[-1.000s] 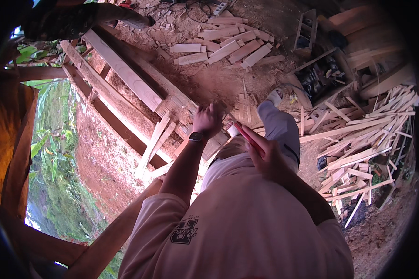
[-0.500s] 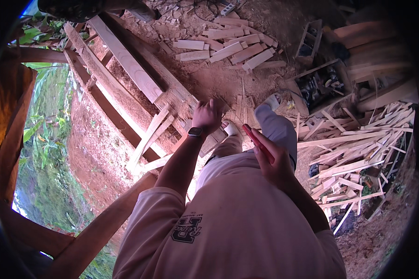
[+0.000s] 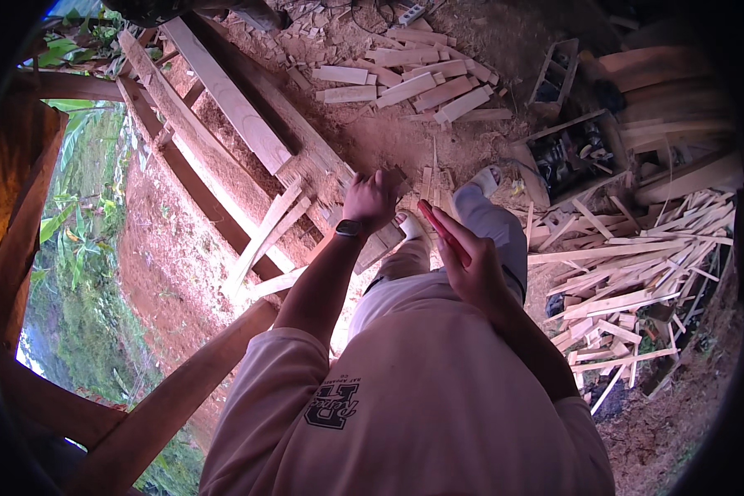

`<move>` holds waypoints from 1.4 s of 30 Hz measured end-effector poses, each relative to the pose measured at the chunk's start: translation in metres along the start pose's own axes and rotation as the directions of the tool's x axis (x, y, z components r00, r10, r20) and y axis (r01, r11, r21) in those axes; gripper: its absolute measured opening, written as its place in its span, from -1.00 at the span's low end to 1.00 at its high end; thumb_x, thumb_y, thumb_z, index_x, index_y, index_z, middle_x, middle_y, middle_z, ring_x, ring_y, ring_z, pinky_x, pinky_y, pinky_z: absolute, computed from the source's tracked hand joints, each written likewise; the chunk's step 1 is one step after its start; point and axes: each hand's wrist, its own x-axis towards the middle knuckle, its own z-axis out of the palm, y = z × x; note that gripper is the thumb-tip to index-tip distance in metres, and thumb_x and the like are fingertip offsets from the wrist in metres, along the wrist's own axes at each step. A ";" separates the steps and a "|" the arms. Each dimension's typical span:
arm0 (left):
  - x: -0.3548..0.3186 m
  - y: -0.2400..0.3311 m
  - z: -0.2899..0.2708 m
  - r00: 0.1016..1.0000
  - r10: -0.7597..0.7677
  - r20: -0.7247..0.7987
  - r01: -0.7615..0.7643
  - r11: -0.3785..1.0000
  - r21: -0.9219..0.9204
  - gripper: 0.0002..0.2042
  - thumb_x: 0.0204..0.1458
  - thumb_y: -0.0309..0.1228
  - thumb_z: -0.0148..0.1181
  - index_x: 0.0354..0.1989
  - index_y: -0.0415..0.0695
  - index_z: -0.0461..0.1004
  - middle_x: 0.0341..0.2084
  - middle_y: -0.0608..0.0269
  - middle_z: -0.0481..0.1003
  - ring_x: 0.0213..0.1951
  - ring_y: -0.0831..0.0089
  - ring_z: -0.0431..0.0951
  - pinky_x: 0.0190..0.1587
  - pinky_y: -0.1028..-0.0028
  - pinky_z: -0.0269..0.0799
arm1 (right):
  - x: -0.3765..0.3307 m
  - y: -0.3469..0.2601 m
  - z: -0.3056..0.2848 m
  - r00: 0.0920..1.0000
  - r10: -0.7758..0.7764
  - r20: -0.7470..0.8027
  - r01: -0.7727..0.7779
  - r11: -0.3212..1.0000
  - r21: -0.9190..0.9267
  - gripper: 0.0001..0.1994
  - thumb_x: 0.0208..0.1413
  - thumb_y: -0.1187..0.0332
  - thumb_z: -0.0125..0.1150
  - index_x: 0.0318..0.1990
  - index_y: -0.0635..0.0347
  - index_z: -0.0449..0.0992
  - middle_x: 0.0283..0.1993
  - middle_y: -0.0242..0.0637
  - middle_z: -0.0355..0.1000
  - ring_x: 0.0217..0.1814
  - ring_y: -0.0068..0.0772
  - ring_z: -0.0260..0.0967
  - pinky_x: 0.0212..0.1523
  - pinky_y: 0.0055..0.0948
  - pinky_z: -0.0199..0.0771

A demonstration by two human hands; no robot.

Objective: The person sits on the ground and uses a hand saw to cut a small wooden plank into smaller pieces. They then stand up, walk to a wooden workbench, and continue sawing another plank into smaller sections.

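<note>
My left hand (image 3: 370,201), with a dark watch on its wrist, is closed over the end of a workbench plank. Its fingers are curled round a small brown piece of wood (image 3: 397,179) that sticks out past the knuckles. To the right, in front of my body, my right hand (image 3: 474,266) grips a slim red object (image 3: 443,229), whose far end points up and left toward the left hand. What kind of object it is cannot be made out. Under the left hand lies the long plank (image 3: 314,153), dusted with shavings, and two thin offcuts (image 3: 271,230) lean beside it.
A thick beam (image 3: 227,95) lies along the bench at the far left. Cut boards (image 3: 422,78) are heaped on the sawdust-covered ground ahead. On the right stand a wooden box (image 3: 574,153) of dark odds and ends and a pile of thin strips (image 3: 645,273). A slanting post (image 3: 182,388) is near left.
My right hand has shifted slightly left and turned, bringing the red object's tip closer to the left hand. The left hand has tilted a little, with the wood piece showing more upright.
</note>
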 end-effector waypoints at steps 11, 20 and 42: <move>0.003 -0.006 0.006 1.000 -0.020 0.024 0.019 0.999 0.038 -0.76 0.26 -0.25 0.00 -0.04 -0.03 0.51 -0.24 -0.01 0.57 -0.18 0.03 0.62 0.15 0.03 0.31 | 0.001 -0.037 -0.028 0.999 0.045 0.029 -0.047 0.997 0.062 -0.58 0.32 0.44 0.14 0.30 0.35 0.42 -0.28 -0.01 0.62 -0.31 -0.58 0.54 -0.29 -0.48 0.52; -0.002 -0.001 -0.001 0.999 -0.023 0.034 0.023 1.000 0.004 -0.75 0.22 -0.24 0.04 -0.07 -0.13 0.47 -0.28 0.00 0.59 -0.16 0.06 0.61 0.13 0.09 0.31 | -0.008 -0.025 -0.031 0.995 0.083 0.058 -0.085 0.995 0.045 -0.55 0.31 0.44 0.16 0.32 0.37 0.40 -0.12 0.13 0.62 -0.04 -0.46 0.60 -0.11 -0.48 0.56; 0.000 -0.002 0.008 0.997 -0.019 -0.068 0.016 0.999 -0.043 -0.73 0.24 -0.21 0.08 -0.11 -0.17 0.40 -0.33 -0.07 0.60 -0.16 -0.01 0.60 0.08 0.06 0.31 | -0.118 -0.054 -0.098 0.975 0.186 -0.120 -0.195 0.978 -0.071 -0.54 0.31 0.44 0.09 0.33 0.37 0.38 0.01 0.12 0.62 -0.14 -0.43 0.63 -0.16 -0.44 0.58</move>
